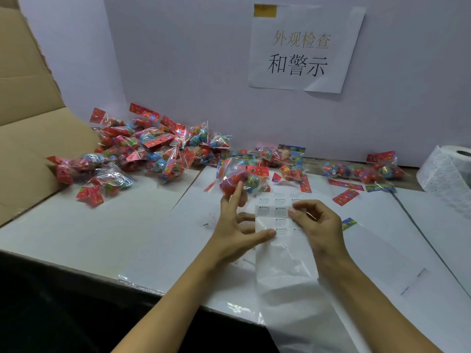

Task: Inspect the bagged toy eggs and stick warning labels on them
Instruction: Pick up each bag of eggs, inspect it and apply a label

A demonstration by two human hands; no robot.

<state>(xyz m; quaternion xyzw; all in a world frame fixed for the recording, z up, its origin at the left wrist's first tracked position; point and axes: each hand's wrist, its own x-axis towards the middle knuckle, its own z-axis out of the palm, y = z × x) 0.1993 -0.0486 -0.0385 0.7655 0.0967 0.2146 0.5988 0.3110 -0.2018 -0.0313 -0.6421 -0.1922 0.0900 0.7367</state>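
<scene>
- A cardboard box (28, 138) stands open at the far left of the table (107, 230); its inside is out of view.
- Just beside it lies a big pile of bagged eggs (142, 151), clear bags with red card tops, each holding several coloured eggs. The bags overlap too much to count.
- The left hand (234, 225) has one bag of eggs (235, 180) caught between its raised fingers, lifted just above the table, while its thumb presses on the left edge of the label sheet (277, 220).
- That sheet is a clear strip carrying small white warning labels in rows; about a dozen show, and some are hidden under the fingers. Its bare lower end hangs over the near table edge.
- The right hand (316, 220) has its fingers curled and pinches at a label on the sheet's right side.
- Behind the hands lies a smaller cluster of bags (283, 159), roughly four.
- On the white wall above hangs one paper sign (303, 47) with Chinese writing.
- Further right lie about three more bags (364, 170), with a few loose red card strips near them.
- One roll of labels (448, 169) stands at the far right.
</scene>
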